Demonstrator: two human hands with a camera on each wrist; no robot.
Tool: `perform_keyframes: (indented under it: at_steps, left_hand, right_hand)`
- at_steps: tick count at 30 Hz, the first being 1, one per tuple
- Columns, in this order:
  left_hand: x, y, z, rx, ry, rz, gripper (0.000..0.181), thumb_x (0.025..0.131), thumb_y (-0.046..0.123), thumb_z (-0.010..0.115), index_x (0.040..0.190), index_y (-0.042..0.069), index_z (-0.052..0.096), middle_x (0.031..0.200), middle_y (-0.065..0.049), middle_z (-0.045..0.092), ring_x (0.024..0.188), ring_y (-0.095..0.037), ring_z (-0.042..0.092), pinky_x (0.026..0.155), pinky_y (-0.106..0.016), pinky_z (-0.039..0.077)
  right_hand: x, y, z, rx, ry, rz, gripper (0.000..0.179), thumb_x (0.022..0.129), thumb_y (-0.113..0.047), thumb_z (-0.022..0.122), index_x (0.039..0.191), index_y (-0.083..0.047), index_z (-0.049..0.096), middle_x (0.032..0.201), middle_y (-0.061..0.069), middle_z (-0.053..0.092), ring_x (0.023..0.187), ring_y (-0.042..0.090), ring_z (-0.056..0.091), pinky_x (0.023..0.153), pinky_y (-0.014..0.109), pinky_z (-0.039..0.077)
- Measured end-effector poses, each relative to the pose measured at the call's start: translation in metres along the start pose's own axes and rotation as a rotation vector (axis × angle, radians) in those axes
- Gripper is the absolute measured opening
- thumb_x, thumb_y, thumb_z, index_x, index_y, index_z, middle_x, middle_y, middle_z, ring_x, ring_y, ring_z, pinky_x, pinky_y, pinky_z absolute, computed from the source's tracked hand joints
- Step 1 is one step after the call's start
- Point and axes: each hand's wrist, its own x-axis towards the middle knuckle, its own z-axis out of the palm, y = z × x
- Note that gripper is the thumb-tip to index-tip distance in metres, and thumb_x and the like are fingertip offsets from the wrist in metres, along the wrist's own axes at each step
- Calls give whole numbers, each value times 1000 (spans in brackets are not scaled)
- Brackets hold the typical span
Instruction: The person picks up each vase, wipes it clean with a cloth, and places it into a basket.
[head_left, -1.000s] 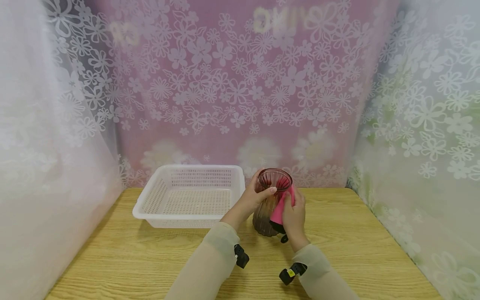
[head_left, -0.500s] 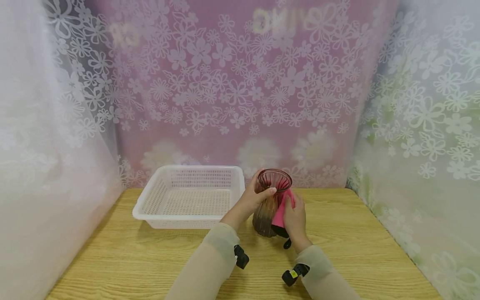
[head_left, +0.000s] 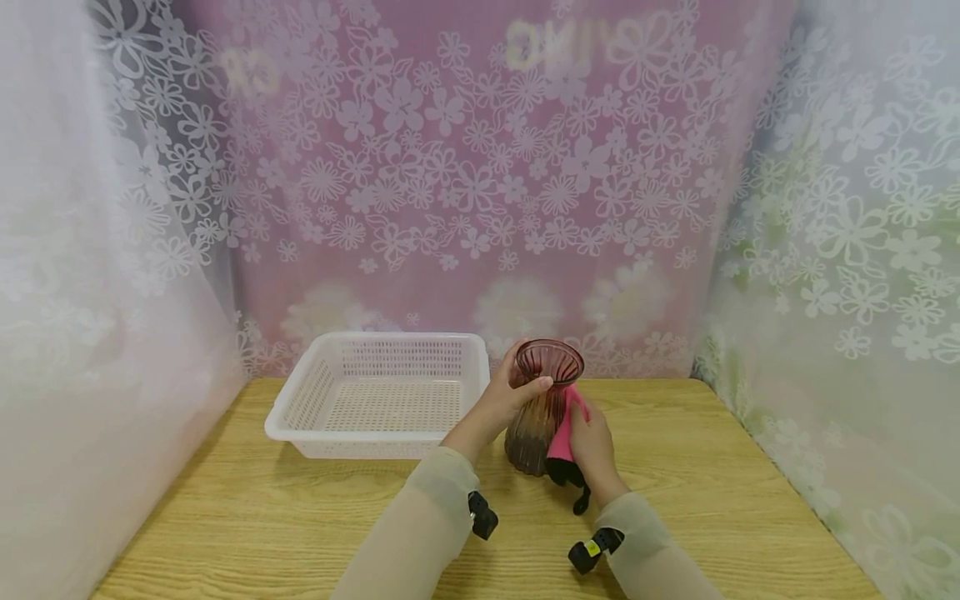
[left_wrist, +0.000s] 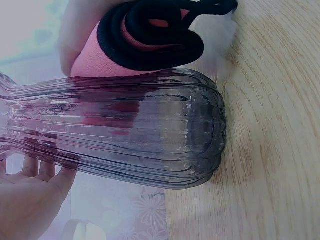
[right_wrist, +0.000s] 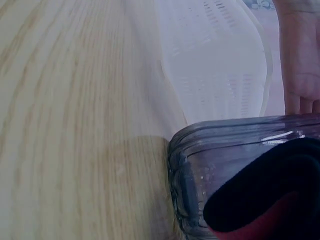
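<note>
Flower-printed curtains point(head_left: 480, 167) enclose a wood-grain bench point(head_left: 300, 525) on three sides as a person works with both hands. Their left hand point(head_left: 502, 404) grips a purple-tinted, ribbed glass vase point(head_left: 528, 433) by the neck, thumb across the front just below the rim. Their right hand point(head_left: 594, 442) grasps a pink cloth point(head_left: 562, 446) with black edging, held against the vase's right side. Base down, the vase stands between the left and right edges of the bench, its mouth toward the far edge. Just to its left, a white perforated basket point(head_left: 360, 447) sits toward the bench's far left corner. Pale sleeves point(head_left: 420, 525) cover both forearms, and a small black device point(head_left: 483, 515) is strapped at each wrist. Only the left wrist view reveals the cloth rolled in layers at its black end, with its pink showing through the glass. From the right wrist, the base of the vase appears close up, basket beyond. Compared with half a second ago, the right hand and cloth have slid lower along the vase, and the cloth's black loop point(head_left: 581, 503) hangs farther from the far edge; vase and left hand hold nearly the same place.
</note>
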Motion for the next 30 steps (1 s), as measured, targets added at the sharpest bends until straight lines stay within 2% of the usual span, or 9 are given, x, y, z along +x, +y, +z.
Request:
perform_keyframes:
  at_steps: [3,5,8,13,18,24,30]
  left_hand:
    - [-1,0,0,6,3,-2,82,97,25,68,161,31,18,153,-16,42,138,-29,44,112,-47,35]
    - [-1,-1,0,8,6,-3,82,97,25,68,161,32,18,153,-16,42,138,-28,44,112,-47,35]
    - [-1,-2,0,10,9,-6,82,97,27,68,161,33,18,154,-17,40,139,-28,43,113,-48,34]
    - [-1,-3,0,7,6,-15,82,96,28,69,160,37,18,156,-14,39,140,-25,42,114,-47,33]
    - [-1,-4,0,6,0,-15,82,96,30,68,160,36,18,156,-15,38,141,-26,41,114,-48,33]
    - [-1,-4,0,6,-3,-14,81,97,30,67,160,36,18,156,-14,39,140,-27,41,114,-48,33]
    - [-1,-2,0,3,2,-1,81,97,28,68,160,34,18,154,-15,42,138,-27,44,112,-48,35]
  right_hand:
    - [1,3,-1,-36,-24,17,50,110,-39,34,140,-6,55,120,22,62,111,34,57,94,51,44]
    - [1,4,-2,-49,-40,26,51,109,-40,33,141,-5,55,131,23,59,122,37,53,102,55,40]
    - [1,6,-4,-73,-67,44,52,109,-40,32,141,-4,54,137,25,56,128,41,50,106,58,36]
    - [2,8,-5,-119,-95,59,50,109,-34,33,141,-2,53,140,27,53,130,45,48,107,59,35]
    - [4,9,-6,-169,-111,65,50,108,-32,33,138,0,55,137,28,54,128,47,49,105,61,36]
    - [4,10,-7,-221,-138,64,51,108,-29,32,141,3,51,140,29,51,130,48,46,108,60,34]
    - [6,11,-8,-235,-147,46,49,108,-28,32,134,6,57,135,31,55,126,49,50,105,60,37]
